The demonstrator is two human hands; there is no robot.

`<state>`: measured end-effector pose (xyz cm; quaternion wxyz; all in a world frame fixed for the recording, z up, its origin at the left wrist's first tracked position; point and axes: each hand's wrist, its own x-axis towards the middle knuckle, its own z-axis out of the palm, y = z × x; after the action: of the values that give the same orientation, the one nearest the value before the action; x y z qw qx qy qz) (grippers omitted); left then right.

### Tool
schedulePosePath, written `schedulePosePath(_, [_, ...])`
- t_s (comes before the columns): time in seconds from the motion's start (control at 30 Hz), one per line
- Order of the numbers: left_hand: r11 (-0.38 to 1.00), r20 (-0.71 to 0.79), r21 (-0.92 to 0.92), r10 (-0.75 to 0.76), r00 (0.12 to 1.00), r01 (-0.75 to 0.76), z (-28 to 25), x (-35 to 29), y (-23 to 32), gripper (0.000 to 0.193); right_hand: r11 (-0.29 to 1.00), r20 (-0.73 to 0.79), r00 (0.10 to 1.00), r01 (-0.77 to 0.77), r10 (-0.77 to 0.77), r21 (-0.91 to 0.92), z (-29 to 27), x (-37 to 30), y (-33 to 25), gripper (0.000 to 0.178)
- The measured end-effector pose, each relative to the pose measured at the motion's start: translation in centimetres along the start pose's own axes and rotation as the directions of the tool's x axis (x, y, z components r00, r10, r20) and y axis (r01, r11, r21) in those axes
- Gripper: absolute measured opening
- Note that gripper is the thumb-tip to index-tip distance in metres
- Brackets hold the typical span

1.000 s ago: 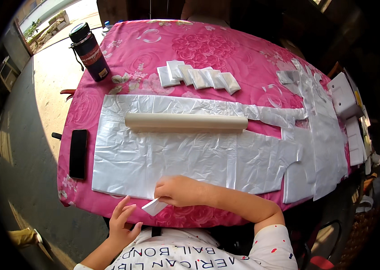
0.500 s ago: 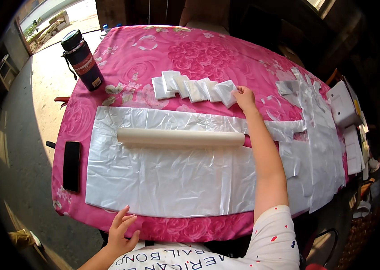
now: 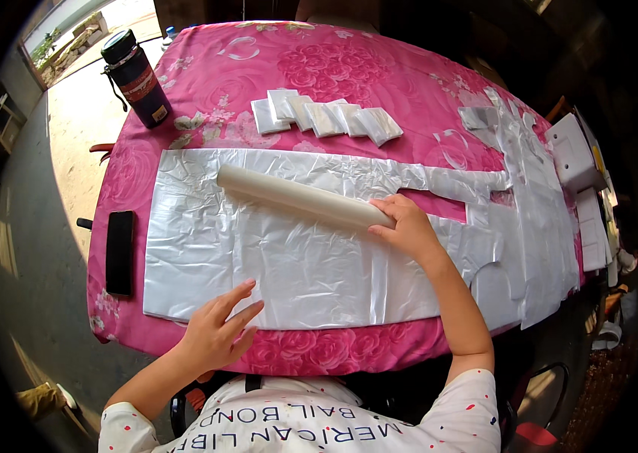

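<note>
A long off-white roll [image 3: 289, 192] lies slantwise on a flattened stack of white plastic bags [image 3: 198, 257], its left end farther from me. My right hand [image 3: 403, 225] grips the right end, fingers over the top and thumb on the near side. My left hand [image 3: 221, 328] hovers around the near edge of the plastic with its fingers spread, holding nothing. Beyond the plastic, several small folded white plastic squares [image 3: 326, 119] sit in an overlapping row, apart from both hands.
A pink floral cloth [image 3: 213, 83] covers the table. At the left stand a dark flask [image 3: 138, 83] and a black phone [image 3: 119, 253]. More loose plastic sheets [image 3: 538, 226] spread to the right, beside white boxes [image 3: 575, 155] at the table's edge.
My right hand has let go of the rightmost folded square and come back to the roll, which has turned from level to slanted. My left hand has moved forward over the plastic.
</note>
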<state>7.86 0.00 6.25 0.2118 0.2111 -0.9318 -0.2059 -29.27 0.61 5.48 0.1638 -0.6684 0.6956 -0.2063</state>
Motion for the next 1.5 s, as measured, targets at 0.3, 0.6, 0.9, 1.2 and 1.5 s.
schedulePosePath(0.3, [0.998, 0.251, -0.023, -0.051, 0.967, 0.058, 7.2, 6.7, 2.6, 0.089, 0.998, -0.072, 0.997, -0.02, 0.025, 0.063, 3.5, -13.6, -5.5, 0.053])
schedulePosePath(0.6, [0.988, 0.271, 0.062, 0.122, 0.955, -0.143, 11.2, 12.1, 4.9, 0.094, 0.936, -0.211, 0.977, -0.079, 0.005, -0.344, -2.3, -15.0, 11.5, 0.058])
schedulePosePath(0.9, [0.974, 0.223, -0.014, 0.224, 0.949, -0.226, 13.5, 14.5, 5.6, 0.085, 0.724, -0.609, 0.646, -0.67, 0.46, -0.163, -7.7, -22.6, 24.0, 0.037])
schedulePosePath(1.2, [0.974, 0.265, -0.063, 0.228, 0.937, -0.219, 13.0, 15.1, 6.0, 0.082, 0.661, -0.713, 0.632, -0.679, 0.304, -0.32, -8.8, -21.7, 20.1, 0.013])
schedulePosePath(1.5, [0.719, 0.122, -0.689, -0.013, 0.993, 0.094, 11.8, 13.9, 7.1, 0.07, 0.945, -0.407, 0.865, -0.199, 0.293, 0.259, -4.0, -13.3, -1.7, 0.011])
